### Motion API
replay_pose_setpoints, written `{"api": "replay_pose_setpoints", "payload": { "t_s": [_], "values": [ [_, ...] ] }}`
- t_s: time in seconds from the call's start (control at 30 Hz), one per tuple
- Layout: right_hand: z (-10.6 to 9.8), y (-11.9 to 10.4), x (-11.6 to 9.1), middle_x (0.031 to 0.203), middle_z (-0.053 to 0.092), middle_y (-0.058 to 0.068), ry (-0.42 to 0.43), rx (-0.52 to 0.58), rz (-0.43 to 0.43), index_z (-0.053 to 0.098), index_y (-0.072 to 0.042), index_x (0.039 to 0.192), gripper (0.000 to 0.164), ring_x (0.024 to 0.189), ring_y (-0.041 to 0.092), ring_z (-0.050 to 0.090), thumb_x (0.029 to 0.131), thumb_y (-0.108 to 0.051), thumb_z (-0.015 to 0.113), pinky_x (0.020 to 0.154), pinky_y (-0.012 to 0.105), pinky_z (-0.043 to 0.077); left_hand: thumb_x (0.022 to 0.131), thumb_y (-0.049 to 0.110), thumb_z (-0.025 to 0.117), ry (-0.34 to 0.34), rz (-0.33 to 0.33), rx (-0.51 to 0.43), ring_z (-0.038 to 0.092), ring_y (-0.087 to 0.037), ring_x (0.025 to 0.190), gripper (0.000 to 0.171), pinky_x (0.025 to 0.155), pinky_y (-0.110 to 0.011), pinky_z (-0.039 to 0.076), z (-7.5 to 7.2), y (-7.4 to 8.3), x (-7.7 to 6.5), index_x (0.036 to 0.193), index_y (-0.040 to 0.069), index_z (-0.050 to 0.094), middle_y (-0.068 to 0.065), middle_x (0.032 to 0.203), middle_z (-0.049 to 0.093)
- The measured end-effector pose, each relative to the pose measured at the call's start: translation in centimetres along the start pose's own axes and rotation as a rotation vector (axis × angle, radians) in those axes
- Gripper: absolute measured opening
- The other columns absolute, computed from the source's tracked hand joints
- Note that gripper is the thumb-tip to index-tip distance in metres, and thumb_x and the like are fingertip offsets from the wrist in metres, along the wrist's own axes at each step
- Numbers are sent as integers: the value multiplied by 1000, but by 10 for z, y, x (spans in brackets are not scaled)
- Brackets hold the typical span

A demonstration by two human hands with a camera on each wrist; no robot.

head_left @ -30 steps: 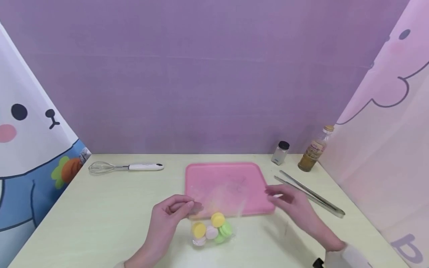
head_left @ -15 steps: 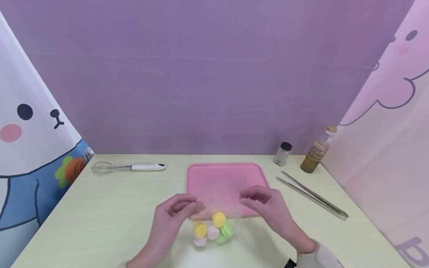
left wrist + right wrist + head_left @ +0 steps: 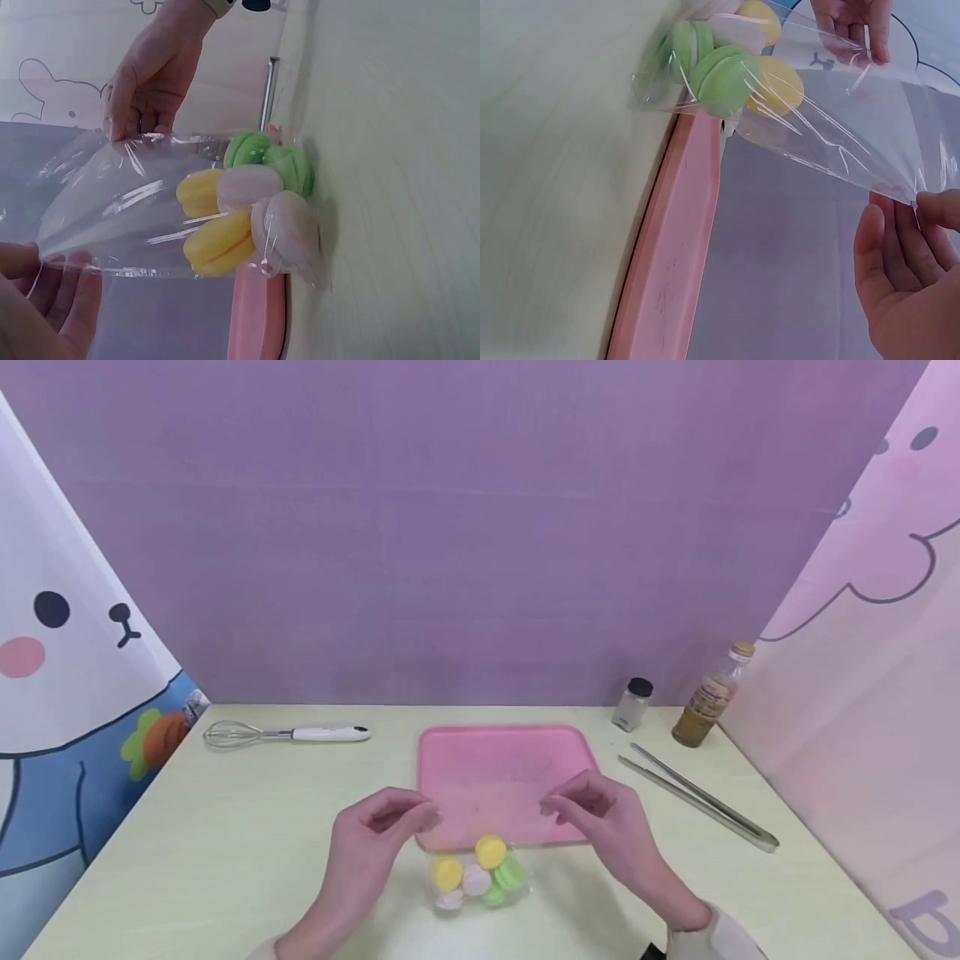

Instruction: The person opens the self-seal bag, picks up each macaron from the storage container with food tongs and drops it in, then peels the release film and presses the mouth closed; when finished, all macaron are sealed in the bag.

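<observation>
A clear plastic bag (image 3: pixel 112 202) stands upright with several macarons in its bottom: yellow (image 3: pixel 491 852), green (image 3: pixel 510 873) and pale pink (image 3: pixel 476 881). My left hand (image 3: pixel 367 843) pinches the bag's upper left edge between thumb and fingers. On the opposite side, my right hand (image 3: pixel 615 835) pinches the upper right edge, as the right wrist view shows with the thumb and index finger meeting on the film. The film is stretched between both hands. In the head view the upper film is barely visible against the pink tray (image 3: pixel 442 747) just behind it.
Metal tongs (image 3: pixel 701 797) lie to the right of the tray. Behind them stand a small black-lidded jar (image 3: pixel 632 706) and a corked bottle (image 3: pixel 705 697) of brown liquid. A whisk (image 3: pixel 330 734) with a white handle lies at the back left of the table (image 3: pixel 187 860).
My right hand has moved left, from beside the tray's right edge to the bag's right side. Most recently my left hand has shifted slightly left. The macarons stay nearly in place.
</observation>
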State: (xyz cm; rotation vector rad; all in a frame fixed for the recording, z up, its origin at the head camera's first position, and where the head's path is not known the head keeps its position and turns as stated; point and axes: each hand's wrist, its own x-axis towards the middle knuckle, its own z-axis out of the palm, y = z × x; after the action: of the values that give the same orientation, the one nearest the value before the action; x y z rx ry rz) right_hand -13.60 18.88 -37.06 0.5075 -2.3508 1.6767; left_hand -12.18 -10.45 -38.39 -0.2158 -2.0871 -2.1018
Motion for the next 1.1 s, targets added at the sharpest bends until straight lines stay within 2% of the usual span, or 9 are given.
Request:
{"api": "replay_pose_setpoints", "payload": {
  "t_s": [0.17, 0.3, 0.43, 0.57, 0.67, 0.8, 0.97, 1.1],
  "values": [
    [-1, 2, -1, 87, 74, 8, -4, 26, -50, 72, -6, 94, 5, 77, 27, 71, 91, -3, 74, 70, 34, 61, 88, 9, 79, -35, 35, -42, 73, -26, 77, 13, 74, -35, 61, -3, -2, 4, 98, 3, 74, -10, 85, 76],
    [-3, 4, -1, 87, 74, 11, -23, 42, -96, 71, 2, 103, 14, 76, 24, 72, 89, 2, 74, 70, 34, 61, 88, 6, 78, -90, 81, -51, 74, -26, 76, 12, 71, -37, 61, -5, -5, 7, 98, 2, 73, -12, 85, 75],
    [-4, 4, -2, 86, 73, 13, -59, 67, -91, 71, 5, 111, 23, 74, 26, 71, 88, 6, 72, 69, 33, 61, 90, 9, 77, -173, 115, -46, 72, -27, 78, 13, 71, -39, 61, -9, -6, 8, 100, 2, 72, -13, 87, 74],
    [-4, 4, -4, 86, 73, 15, -69, 110, -76, 72, 7, 106, 17, 74, 22, 70, 89, 6, 71, 67, 33, 61, 93, 9, 74, -247, 167, -39, 71, -28, 80, 11, 70, -39, 60, -12, -5, 8, 101, 3, 69, -13, 89, 72],
    [-3, 4, -5, 87, 73, 18, -69, 140, -70, 73, 8, 104, 15, 74, 17, 70, 90, 5, 72, 67, 33, 61, 94, 9, 72, -275, 214, -20, 71, -27, 80, 8, 69, -40, 61, -12, -4, 10, 101, 5, 69, -12, 89, 72],
    [-2, 4, -6, 86, 72, 18, -68, 153, -62, 73, 8, 105, 14, 74, 16, 69, 91, 4, 70, 66, 33, 61, 95, 11, 72, -277, 216, 2, 71, -27, 78, 8, 67, -40, 61, -11, -3, 12, 100, 6, 69, -9, 87, 73],
    [-3, 5, -6, 84, 73, 16, -38, 137, -59, 72, 10, 105, 15, 72, 16, 69, 91, 5, 69, 64, 33, 60, 93, 14, 74, -236, 191, 50, 71, -25, 76, 9, 66, -38, 61, -10, 0, 14, 98, 8, 71, -6, 84, 74],
    [-3, 5, -7, 85, 73, 14, -11, 148, -58, 72, 9, 105, 15, 73, 16, 69, 90, 7, 69, 65, 33, 61, 93, 11, 74, -226, 220, 70, 71, -24, 75, 6, 66, -35, 61, -12, 0, 15, 97, 8, 72, -4, 84, 74]
  ]
}}
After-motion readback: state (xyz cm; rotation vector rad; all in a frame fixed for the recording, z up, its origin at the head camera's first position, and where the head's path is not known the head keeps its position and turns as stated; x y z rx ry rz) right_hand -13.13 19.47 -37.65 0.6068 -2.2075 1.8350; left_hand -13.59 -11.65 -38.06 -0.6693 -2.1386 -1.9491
